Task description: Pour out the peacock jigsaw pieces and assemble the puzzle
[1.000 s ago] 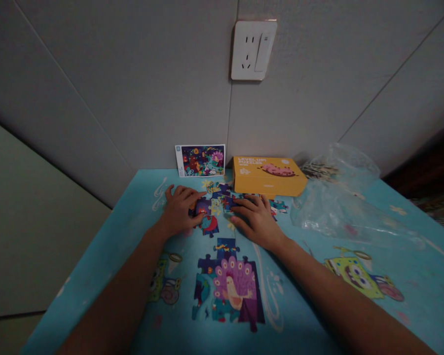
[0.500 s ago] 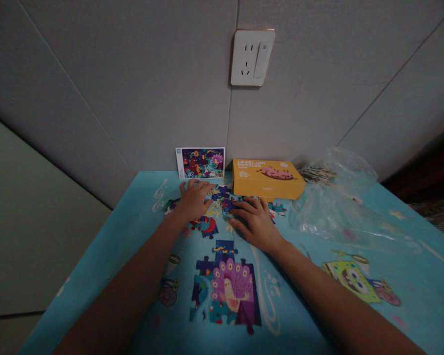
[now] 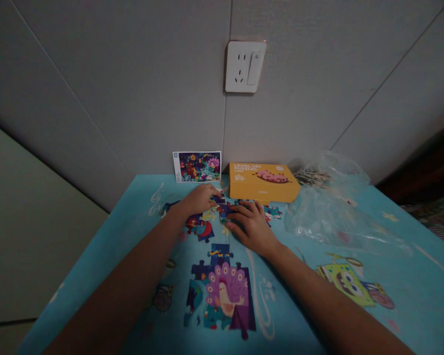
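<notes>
My left hand (image 3: 200, 199) reaches to the back middle of the table, thumb and fingers closed on the edge of a dark puzzle piece (image 3: 218, 199). Just to the right, my right hand (image 3: 254, 227) lies low with fingers spread. Its fingertips touch a dark blue puzzle piece (image 3: 225, 212) and cover part of other pieces. Several loose pieces (image 3: 274, 212) show beyond the right hand. A red and blue piece (image 3: 203, 229) lies below my left wrist. Nearer to me is a joined puzzle section (image 3: 225, 296) with a purple peacock.
A picture card (image 3: 198, 166) leans on the wall behind my left hand. Beside it stands a yellow puzzle box (image 3: 262, 182). A crumpled clear plastic bag (image 3: 329, 212) lies on the right. The blue tablecloth (image 3: 107, 276) has printed cartoon figures. A socket (image 3: 245, 66) is on the wall.
My left hand has moved right, its spread fingers drawing together at a puzzle piece. My right hand stays nearly in place over the pieces. The view has shifted slightly.
</notes>
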`<state>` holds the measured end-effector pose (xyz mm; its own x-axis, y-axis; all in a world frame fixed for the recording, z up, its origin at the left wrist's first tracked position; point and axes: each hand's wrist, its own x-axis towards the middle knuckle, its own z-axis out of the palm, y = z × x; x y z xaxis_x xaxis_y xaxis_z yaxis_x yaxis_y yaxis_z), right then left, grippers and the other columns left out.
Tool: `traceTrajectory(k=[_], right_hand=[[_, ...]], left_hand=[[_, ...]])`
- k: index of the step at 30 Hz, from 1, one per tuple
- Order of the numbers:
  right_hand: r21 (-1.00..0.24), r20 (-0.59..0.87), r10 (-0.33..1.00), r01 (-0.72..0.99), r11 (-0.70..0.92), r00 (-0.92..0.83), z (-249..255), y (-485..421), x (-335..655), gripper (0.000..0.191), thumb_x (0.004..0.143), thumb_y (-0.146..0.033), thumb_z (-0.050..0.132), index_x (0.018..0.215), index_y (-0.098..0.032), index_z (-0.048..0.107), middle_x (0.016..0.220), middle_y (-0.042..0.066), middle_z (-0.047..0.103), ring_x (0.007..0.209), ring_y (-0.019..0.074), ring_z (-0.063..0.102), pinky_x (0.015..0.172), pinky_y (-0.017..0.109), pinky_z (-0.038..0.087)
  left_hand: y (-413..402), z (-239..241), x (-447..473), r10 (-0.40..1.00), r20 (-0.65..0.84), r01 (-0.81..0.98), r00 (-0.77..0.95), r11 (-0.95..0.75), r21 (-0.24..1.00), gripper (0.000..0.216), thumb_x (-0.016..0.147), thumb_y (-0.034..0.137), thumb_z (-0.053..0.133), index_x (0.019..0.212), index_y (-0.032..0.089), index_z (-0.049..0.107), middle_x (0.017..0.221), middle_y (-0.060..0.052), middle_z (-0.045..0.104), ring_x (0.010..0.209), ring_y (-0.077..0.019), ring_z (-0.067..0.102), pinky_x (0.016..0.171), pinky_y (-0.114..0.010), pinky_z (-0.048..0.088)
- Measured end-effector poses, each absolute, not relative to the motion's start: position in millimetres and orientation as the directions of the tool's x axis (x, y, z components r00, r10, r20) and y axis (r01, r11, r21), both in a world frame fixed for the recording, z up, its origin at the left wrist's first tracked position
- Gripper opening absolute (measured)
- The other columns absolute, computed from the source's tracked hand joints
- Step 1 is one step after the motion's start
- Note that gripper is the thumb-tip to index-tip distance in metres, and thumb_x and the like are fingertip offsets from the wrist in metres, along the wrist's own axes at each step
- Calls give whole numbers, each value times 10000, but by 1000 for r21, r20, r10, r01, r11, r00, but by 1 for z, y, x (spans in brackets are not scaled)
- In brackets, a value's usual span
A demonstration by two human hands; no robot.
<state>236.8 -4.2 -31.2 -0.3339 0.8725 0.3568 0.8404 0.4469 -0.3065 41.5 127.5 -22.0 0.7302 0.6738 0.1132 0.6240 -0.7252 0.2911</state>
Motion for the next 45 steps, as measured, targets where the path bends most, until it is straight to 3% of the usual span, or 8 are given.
traceTrajectory(k=[4,9,13,20,23,29,35,45], right_hand=[[-305,369,867,837,454,-336,-32,-4,237,262,930,-426,524,1023,-267,712,1203,30,672,1185,272,468,1039,506,239],[-310,369,867,835,455,-335,-30,-4,236,252,931,-417,524,1016,-267,709,1191,27,678,1176,271,473,1036,504,232],[-313,359,873,839,446,-330,-30,-4,236,247,932,-407,525,1025,-268,706,1198,29,675,1177,273,471,1034,500,231],[-311,345,877,841,443,-334,-30,-4,235,251,930,-403,530,1038,-256,703,1206,35,671,1182,271,470,1023,495,249],[-314,347,876,839,444,-334,-30,-4,235,249,930,-399,531,1038,-254,702,1206,35,671,1180,270,470,1024,495,248],[-324,353,874,833,448,-333,-31,-4,236,246,930,-399,534,1036,-256,703,1211,30,670,1185,267,469,1036,493,238],[-345,353,874,822,454,-334,-31,-3,237,221,921,-368,548,1025,-258,709,1183,29,681,1171,266,478,1044,504,224],[-356,365,871,815,456,-328,-33,-3,239,205,915,-353,559,1020,-256,706,1178,10,684,1171,259,479,1053,498,228]], left_hand=[[111,-12,27,729,136,669,671,-674,312,523,748,218,690,1260,158,599,1215,-131,642,1120,-259,595,983,-379,451],[84,12,-5,742,117,643,660,-639,422,464,754,190,665,1211,263,630,1201,-50,640,1084,-215,611,952,-347,472],[74,13,-25,724,73,649,686,-655,387,555,720,144,677,1249,294,604,1196,-50,652,1126,-236,573,985,-383,440],[75,6,-29,661,22,608,750,-703,369,569,774,25,467,1251,305,600,1215,-23,666,1120,-215,571,1003,-407,401],[76,5,-27,704,92,641,704,-685,346,508,800,56,458,1224,283,623,1246,-33,649,1159,-221,541,1016,-411,390],[89,-2,-1,771,137,725,622,-633,272,378,842,289,592,1210,213,633,1231,-74,646,1156,-265,517,1008,-413,392],[105,-10,29,819,-3,803,574,-562,201,480,797,306,679,1263,232,596,1321,-85,589,1226,-313,474,1005,-451,372],[109,-9,27,809,-48,798,585,-565,209,516,785,337,678,1277,204,594,1267,-109,605,1187,-307,519,995,-432,362]])
